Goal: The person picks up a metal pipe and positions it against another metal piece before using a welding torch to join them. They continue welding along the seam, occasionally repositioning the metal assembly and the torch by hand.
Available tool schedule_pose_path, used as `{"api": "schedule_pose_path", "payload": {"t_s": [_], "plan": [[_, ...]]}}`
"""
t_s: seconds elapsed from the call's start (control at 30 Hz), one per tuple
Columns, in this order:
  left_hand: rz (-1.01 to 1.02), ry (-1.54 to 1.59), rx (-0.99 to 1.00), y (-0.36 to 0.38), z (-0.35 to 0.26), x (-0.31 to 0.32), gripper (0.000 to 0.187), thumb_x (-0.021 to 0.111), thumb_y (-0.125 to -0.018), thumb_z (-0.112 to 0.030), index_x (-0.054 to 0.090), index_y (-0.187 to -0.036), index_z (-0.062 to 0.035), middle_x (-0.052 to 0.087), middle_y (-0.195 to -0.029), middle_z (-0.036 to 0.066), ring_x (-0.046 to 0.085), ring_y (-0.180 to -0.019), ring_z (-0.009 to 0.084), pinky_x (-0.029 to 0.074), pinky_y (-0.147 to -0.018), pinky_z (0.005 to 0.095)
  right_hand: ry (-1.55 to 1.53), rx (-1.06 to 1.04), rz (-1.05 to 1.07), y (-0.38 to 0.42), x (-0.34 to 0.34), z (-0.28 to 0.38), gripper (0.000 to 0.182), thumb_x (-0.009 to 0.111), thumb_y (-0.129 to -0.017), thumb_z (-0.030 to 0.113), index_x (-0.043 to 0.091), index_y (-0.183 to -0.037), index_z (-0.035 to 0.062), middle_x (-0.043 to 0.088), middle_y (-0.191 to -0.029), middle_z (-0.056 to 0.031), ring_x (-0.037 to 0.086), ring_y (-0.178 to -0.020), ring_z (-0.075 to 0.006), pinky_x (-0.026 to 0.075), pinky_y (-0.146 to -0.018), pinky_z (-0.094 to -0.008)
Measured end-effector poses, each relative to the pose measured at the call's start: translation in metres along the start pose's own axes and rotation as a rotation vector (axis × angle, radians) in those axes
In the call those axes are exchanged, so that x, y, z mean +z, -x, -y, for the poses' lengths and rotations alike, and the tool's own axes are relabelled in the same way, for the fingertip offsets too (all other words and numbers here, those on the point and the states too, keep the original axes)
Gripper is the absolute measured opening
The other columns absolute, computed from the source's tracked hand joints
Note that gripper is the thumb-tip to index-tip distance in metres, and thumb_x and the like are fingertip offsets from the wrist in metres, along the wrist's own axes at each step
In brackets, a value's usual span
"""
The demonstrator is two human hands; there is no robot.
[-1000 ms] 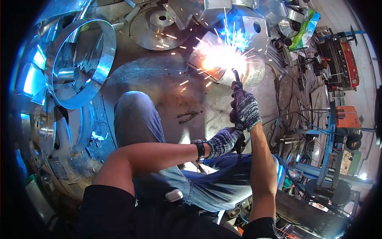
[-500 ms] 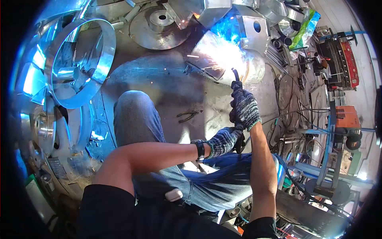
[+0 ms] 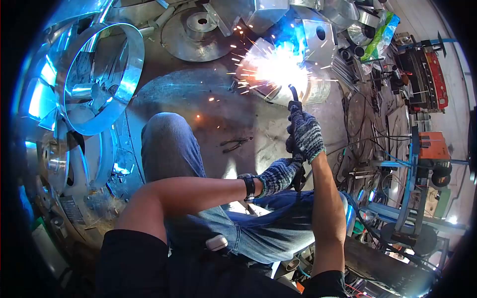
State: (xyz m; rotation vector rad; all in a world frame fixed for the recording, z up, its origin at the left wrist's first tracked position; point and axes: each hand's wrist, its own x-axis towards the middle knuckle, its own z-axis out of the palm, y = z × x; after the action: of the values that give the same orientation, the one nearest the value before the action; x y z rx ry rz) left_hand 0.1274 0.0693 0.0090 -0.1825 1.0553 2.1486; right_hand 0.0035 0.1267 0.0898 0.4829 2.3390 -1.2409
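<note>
Right hand (image 3: 306,133): gloved, closed around welding torch (image 3: 294,102), tip at a bright arc with sparks on a curved metal workpiece (image 3: 318,87) just beyond the grip. Left hand (image 3: 280,175): gloved, wrapped on the torch handle directly below the right. Pliers (image 3: 237,144): on the floor, left of the grip. Steel ring (image 3: 99,77): far left, well apart.
</note>
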Motion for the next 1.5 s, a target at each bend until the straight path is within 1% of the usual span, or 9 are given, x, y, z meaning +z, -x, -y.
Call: {"api": "schedule_pose_path", "payload": {"t_s": [0.4, 0.47, 0.57, 0.67, 0.77, 0.83, 1.03, 1.37, 1.5], "plan": [[0.013, 0.094, -0.002, -0.008, 0.011, -0.002, 0.046, 0.047, -0.115, -0.039, 0.073, -0.107, -0.0023, 0.079, -0.094, 0.008, 0.075, -0.080, 0.0171, 0.059, -0.072, 0.0317, 0.002, -0.006, 0.003, 0.003, -0.001, 0.003, 0.056, 0.063, -0.105, 0.058, 0.064, -0.101, 0.0017, 0.058, -0.068, -0.0046, 0.054, -0.047, -0.0174, 0.045, -0.044, -0.0368], [-0.046, -0.552, 0.402, -0.032, 0.043, -0.013, 0.044, 0.047, -0.116, -0.035, 0.073, -0.106, -0.0016, 0.079, -0.096, 0.009, 0.075, -0.081, 0.0194, 0.059, -0.073, 0.0345, 0.000, -0.105, -0.022, -0.021, -0.003, -0.023, 0.057, 0.063, -0.104, 0.058, 0.064, -0.101, 0.0016, 0.058, -0.069, -0.0046, 0.054, -0.047, -0.0175, 0.045, -0.044, -0.0370], [-0.092, -0.722, 0.419, -0.034, 0.045, -0.015, 0.042, 0.047, -0.115, -0.032, 0.073, -0.105, -0.0007, 0.078, -0.095, 0.009, 0.074, -0.081, 0.0200, 0.059, -0.073, 0.0360, -0.048, -0.154, -0.025, -0.030, -0.007, -0.037, 0.057, 0.063, -0.104, 0.058, 0.064, -0.102, 0.0012, 0.058, -0.069, -0.0049, 0.054, -0.045, -0.0184, 0.045, -0.042, -0.0379], [0.031, -0.124, 0.061, -0.004, 0.003, -0.003, 0.041, 0.047, -0.115, -0.032, 0.072, -0.105, -0.0011, 0.077, -0.091, 0.008, 0.073, -0.079, 0.0184, 0.059, -0.074, 0.0351, 0.187, -0.492, 0.088, -0.058, -0.019, -0.064, 0.056, 0.062, -0.105, 0.057, 0.063, -0.103, 0.0011, 0.058, -0.069, -0.0054, 0.053, -0.044, -0.0189, 0.044, -0.041, -0.0384], [0.005, -0.074, 0.058, -0.006, 0.008, -0.001, 0.042, 0.048, -0.115, -0.035, 0.072, -0.104, -0.0019, 0.075, -0.089, 0.008, 0.071, -0.078, 0.0171, 0.059, -0.073, 0.0336, 0.169, -0.327, 0.074, -0.053, -0.016, -0.057, 0.056, 0.060, -0.106, 0.057, 0.062, -0.103, 0.0015, 0.057, -0.068, -0.0057, 0.054, -0.044, -0.0195, 0.045, -0.041, -0.0383], [0.012, -0.007, 0.039, -0.005, 0.006, 0.000, 0.042, 0.048, -0.115, -0.036, 0.072, -0.105, -0.0024, 0.076, -0.089, 0.008, 0.071, -0.078, 0.0167, 0.059, -0.073, 0.0328, 0.197, -0.644, 0.129, -0.060, -0.019, -0.068, 0.056, 0.059, -0.106, 0.057, 0.061, -0.103, 0.0019, 0.056, -0.068, -0.0059, 0.054, -0.044, -0.0198, 0.045, -0.041, -0.0383], [0.002, 0.036, -0.002, -0.005, 0.006, 0.000, 0.042, 0.049, -0.115, -0.037, 0.072, -0.106, -0.0033, 0.076, -0.091, 0.007, 0.072, -0.079, 0.0157, 0.058, -0.072, 0.0306, 0.050, -0.081, 0.023, -0.017, -0.004, -0.017, 0.056, 0.058, -0.107, 0.058, 0.062, -0.103, 0.0015, 0.056, -0.068, -0.0061, 0.054, -0.044, -0.0193, 0.045, -0.041, -0.0379], [0.014, -0.068, 0.080, -0.007, 0.009, -0.001, 0.044, 0.047, -0.116, -0.037, 0.072, -0.109, -0.0028, 0.078, -0.094, 0.008, 0.073, -0.079, 0.0157, 0.059, -0.073, 0.0304, 0.120, -0.096, 0.010, -0.015, -0.005, -0.014, 0.056, 0.058, -0.107, 0.056, 0.064, -0.103, 0.0002, 0.059, -0.069, -0.0077, 0.057, -0.045, -0.0194, 0.046, -0.042, -0.0375], [0.005, -0.086, 0.041, -0.009, 0.010, -0.002, 0.045, 0.046, -0.116, -0.038, 0.072, -0.109, -0.0026, 0.078, -0.094, 0.007, 0.073, -0.079, 0.0157, 0.059, -0.074, 0.0306, 0.244, -0.454, 0.058, -0.061, -0.021, -0.068, 0.056, 0.059, -0.107, 0.057, 0.064, -0.103, 0.0006, 0.060, -0.069, -0.0077, 0.057, -0.046, -0.0200, 0.047, -0.043, -0.0380]]}}
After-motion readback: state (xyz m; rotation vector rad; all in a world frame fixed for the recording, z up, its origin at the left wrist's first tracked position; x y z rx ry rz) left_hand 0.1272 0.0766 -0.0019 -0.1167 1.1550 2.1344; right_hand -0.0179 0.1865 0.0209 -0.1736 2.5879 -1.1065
